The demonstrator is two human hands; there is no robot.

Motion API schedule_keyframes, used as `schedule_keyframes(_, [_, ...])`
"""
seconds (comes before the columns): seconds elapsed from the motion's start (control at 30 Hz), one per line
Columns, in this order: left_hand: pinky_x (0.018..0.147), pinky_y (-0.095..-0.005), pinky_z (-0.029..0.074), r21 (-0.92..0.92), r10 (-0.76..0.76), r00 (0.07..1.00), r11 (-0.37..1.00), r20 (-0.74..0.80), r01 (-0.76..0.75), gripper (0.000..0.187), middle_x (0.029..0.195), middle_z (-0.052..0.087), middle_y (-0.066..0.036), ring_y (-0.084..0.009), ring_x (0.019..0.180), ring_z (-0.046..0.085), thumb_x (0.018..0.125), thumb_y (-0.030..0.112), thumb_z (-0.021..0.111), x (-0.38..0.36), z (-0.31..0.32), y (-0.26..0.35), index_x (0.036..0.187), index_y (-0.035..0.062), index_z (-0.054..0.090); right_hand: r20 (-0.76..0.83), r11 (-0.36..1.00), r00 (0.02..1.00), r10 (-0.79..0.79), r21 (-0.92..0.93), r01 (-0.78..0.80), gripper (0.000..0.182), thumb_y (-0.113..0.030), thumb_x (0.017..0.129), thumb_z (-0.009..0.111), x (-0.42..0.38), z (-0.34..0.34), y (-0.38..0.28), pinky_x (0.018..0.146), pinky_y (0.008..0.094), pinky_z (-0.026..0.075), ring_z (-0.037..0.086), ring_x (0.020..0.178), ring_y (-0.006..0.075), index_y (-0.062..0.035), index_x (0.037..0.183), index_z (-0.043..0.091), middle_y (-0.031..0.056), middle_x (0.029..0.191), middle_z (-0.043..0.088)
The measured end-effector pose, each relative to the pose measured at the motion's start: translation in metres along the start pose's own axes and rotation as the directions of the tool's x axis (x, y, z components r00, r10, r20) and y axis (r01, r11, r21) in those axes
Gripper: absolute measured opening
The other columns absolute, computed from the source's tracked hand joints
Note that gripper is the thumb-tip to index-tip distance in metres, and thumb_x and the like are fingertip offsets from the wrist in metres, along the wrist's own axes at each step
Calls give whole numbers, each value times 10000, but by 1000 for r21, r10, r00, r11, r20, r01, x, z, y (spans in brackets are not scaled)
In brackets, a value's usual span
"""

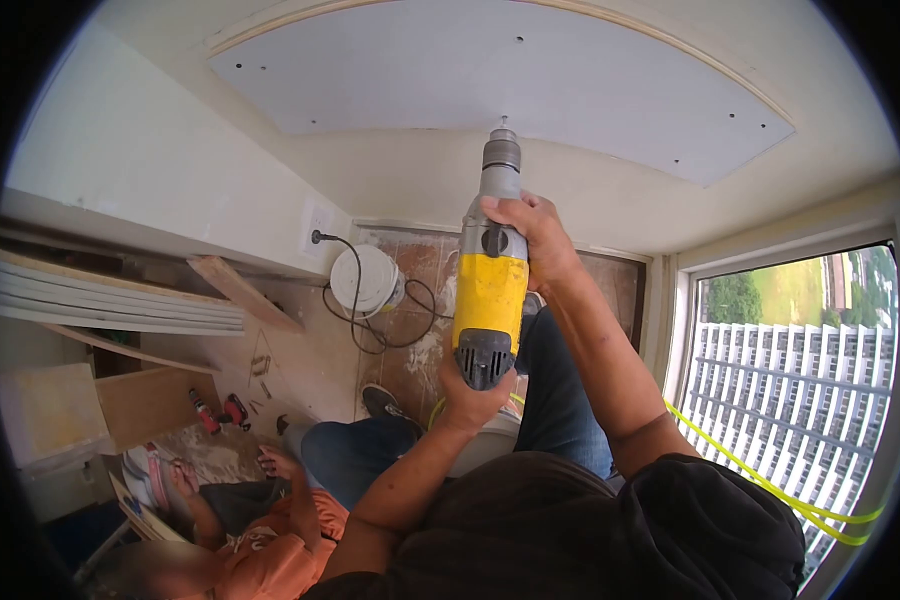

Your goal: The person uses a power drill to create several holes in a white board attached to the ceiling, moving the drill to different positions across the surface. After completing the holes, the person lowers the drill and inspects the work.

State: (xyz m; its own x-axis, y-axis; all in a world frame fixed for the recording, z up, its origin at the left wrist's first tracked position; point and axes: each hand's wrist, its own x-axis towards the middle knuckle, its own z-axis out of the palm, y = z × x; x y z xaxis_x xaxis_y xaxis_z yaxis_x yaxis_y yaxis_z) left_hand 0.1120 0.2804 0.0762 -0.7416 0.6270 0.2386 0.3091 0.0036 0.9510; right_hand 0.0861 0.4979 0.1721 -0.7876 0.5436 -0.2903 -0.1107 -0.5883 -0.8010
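Note:
A yellow and grey power drill [490,290] points away from me. The tip of its bit [504,121] is right at the lower edge of a pale grey panel [450,75] with several small holes. My right hand [538,235] is wrapped round the front of the drill body, thumb over the top behind the chuck [501,152]. At the rear end my left hand [473,402] grips the drill from below, its fingers mostly hidden by the drill.
A black cord [355,320] runs from a wall outlet [317,222] past a white bucket [363,280]. At lower left sits a person in an orange shirt [280,545], near a red cordless drill [234,412]. Stacked boards [110,295] lie left; a window [790,390] and yellow-green straps [760,480] are right.

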Motion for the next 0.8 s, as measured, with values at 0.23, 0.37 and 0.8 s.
schedule_keyframes(0.23, [742,-350,588,0,-186,982,982,8,186,548,980,699,-108,-214,808,730,781,101,881,5,4,-2,1212,-42,574,16,1000,1000,-17,5,17,355,-214,886,815,7,-3,-1,629,355,573,664,679,188,32,1047,617,98,861,670])
schedule_keyframes(0.37, [767,-368,583,-82,-103,993,992,-61,98,536,981,695,-111,-228,834,721,773,93,867,12,15,2,1206,-39,580,60,1000,998,9,4,-9,369,-248,893,807,10,-10,-1,640,375,596,688,688,213,29,1049,619,121,863,683])
schedule_keyframes(0.8, [830,-430,591,-43,-23,999,999,-37,22,552,1012,715,-210,-363,927,742,751,51,807,11,-8,32,1246,-17,575,134,998,991,-15,68,6,413,-352,934,761,12,-20,29,703,438,632,737,766,284,13,1066,620,160,893,711])
